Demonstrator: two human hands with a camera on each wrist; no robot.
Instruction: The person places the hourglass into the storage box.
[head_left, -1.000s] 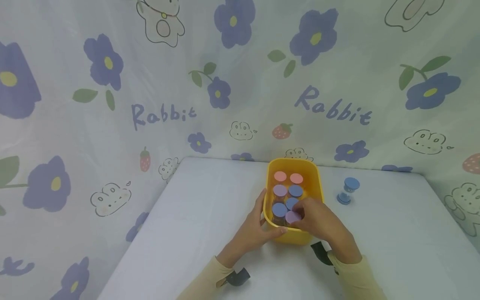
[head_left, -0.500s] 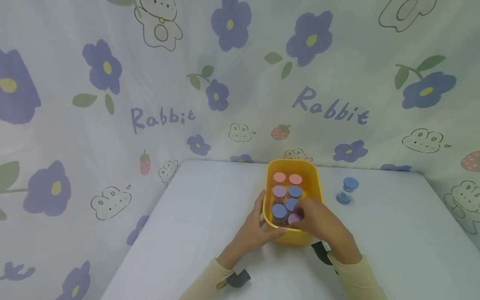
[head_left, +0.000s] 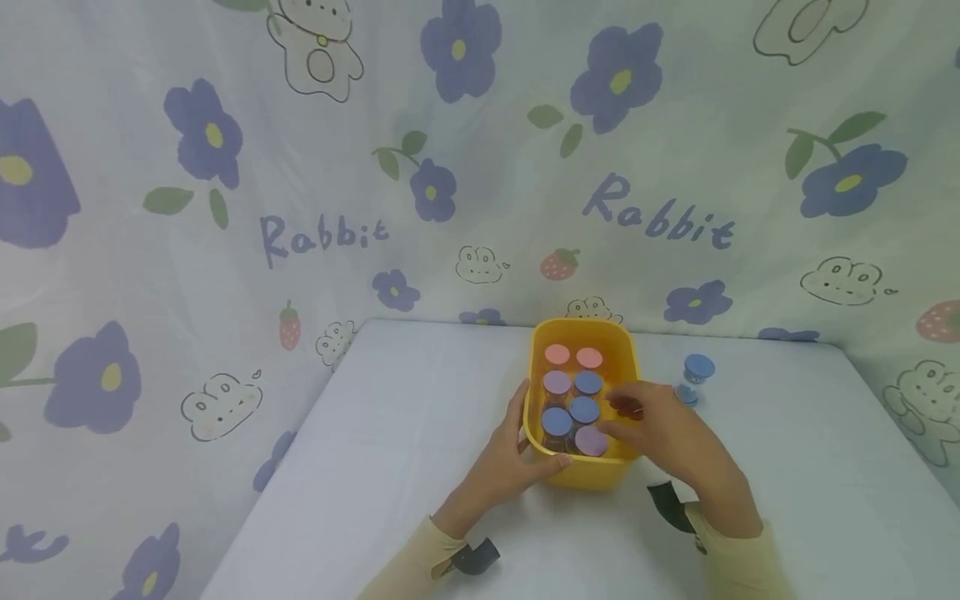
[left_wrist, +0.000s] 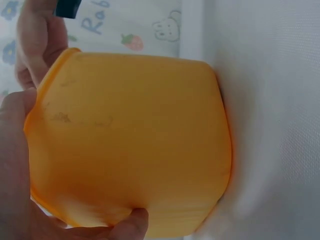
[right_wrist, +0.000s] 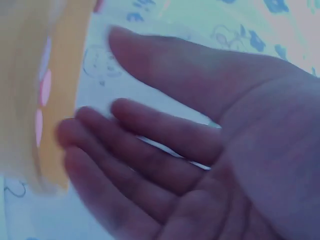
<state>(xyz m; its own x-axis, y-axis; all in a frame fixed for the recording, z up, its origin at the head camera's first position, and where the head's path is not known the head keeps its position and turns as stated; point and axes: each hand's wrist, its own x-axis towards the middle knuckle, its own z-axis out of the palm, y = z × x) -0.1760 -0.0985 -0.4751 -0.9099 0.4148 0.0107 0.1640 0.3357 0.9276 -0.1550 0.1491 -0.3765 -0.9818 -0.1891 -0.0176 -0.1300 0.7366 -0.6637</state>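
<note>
A yellow plastic bin (head_left: pixel 592 477) holds several small hourglasses standing upright in two columns, with pink caps at the far end and purple and blue caps nearer. My left hand (head_left: pixel 498 467) grips the bin at its near left corner, thumb on the rim and fingers along the left side. Over the bin's right wall is my right hand (head_left: pixel 667 429), its palm and loosely bent fingers empty in the right wrist view. Closest to its thumb is a purple-capped hourglass (head_left: pixel 591 441) in the near right corner.
One blue hourglass (head_left: pixel 699 367) stands on the white table (head_left: pixel 795 467) right of the bin, its base partly behind my right hand. A printed fabric curtain (head_left: pixel 510 167) hangs behind and at the left of the table.
My right hand has let go of the purple-capped hourglass and moved right, out toward the bin's right wall. That hourglass now stands in the near right corner. My left hand stays on the bin.
</note>
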